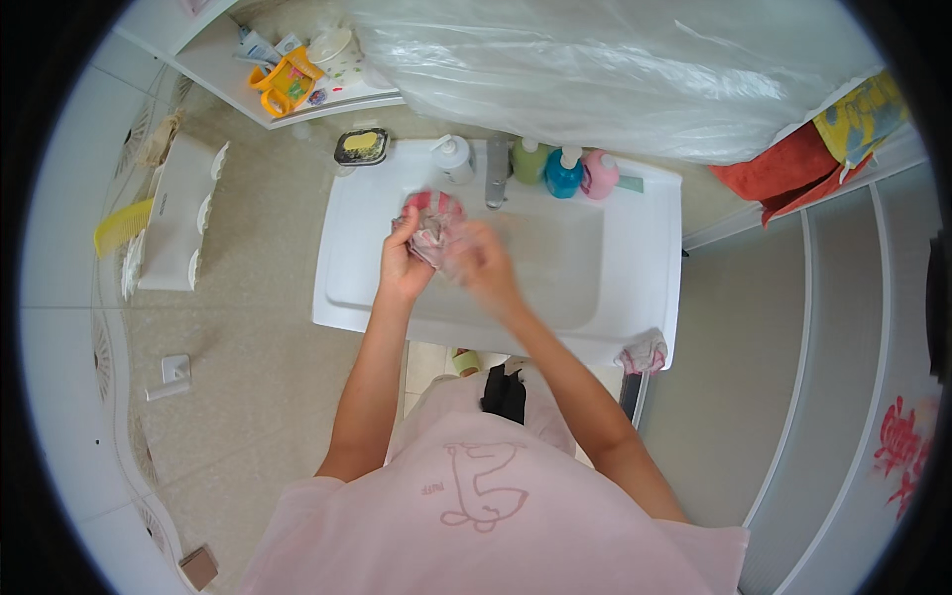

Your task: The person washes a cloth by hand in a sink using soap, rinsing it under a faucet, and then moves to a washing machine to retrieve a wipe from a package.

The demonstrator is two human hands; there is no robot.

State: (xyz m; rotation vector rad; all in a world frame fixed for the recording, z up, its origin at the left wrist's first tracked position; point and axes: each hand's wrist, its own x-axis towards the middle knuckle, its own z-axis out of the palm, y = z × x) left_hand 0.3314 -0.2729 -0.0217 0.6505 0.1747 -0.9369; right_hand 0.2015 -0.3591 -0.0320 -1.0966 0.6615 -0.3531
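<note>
My left hand (407,260) grips a crumpled red-and-white cloth (430,223) above the left part of a white washbasin (550,297). Beside it on the right is my right hand (480,260), blurred by motion, at the cloth's right edge; whether its fingers hold any of the cloth is unclear. Just behind the hands, the metal faucet (496,171) stands at the basin's back. A second crumpled cloth (643,352), grey-white with pink, lies on the basin's front right corner.
Along the back rim stand a white pump bottle (453,159), green (529,161), blue (564,172) and pink bottles (599,174). A soap dish (361,147) sits at the back left corner. A white wall holder (178,216) with a yellow comb (123,224) is left.
</note>
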